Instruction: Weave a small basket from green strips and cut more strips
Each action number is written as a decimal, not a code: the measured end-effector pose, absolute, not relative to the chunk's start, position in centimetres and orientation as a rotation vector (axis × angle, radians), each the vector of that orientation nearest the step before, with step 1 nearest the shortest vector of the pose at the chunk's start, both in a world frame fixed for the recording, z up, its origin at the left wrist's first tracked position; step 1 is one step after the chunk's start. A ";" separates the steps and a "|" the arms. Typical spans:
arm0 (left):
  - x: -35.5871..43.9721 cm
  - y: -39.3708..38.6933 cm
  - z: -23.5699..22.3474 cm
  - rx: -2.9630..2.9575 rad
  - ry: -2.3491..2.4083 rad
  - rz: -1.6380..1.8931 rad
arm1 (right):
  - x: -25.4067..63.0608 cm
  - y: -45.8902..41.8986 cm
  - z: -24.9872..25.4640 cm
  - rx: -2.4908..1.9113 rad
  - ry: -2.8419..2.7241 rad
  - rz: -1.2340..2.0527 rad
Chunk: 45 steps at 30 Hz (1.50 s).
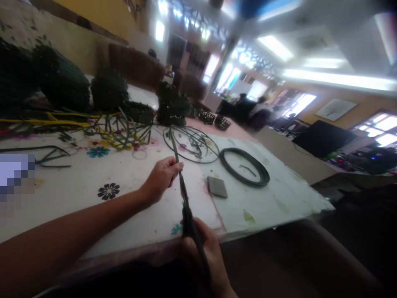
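Observation:
My left hand [164, 176] is closed in a pinch on a dark green flat strip [174, 147], which runs away from me over the table. Dark-handled scissors [187, 213] are in my right hand [206, 248], its fingers wrapped round the handles. Their blades point up at the pinching fingers and lie in line with the strip. Whether the blades touch the strip I cannot tell. Beyond my left hand, thin green strips form a loose ring [198, 161]. To the right lie a thick coil of dark strip [228, 171] and a grey square block [217, 187].
The table wears a flowered cloth [130, 223]. Green and yellow strips [124, 132] are heaped at the back left, before dark rounded bundles [65, 82]. Small dark baskets [222, 122] stand at the far edge. A monitor [322, 138] stands on a desk at right.

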<state>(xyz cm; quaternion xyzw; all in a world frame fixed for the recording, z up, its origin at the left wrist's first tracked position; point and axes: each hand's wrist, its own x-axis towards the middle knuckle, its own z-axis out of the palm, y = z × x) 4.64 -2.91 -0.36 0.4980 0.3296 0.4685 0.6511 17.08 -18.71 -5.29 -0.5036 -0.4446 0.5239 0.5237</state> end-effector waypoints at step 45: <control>5.2 -3.7 -0.9 1.074 0.764 0.989 | 17.1 -19.2 -5.9 -1.234 -1.054 1.229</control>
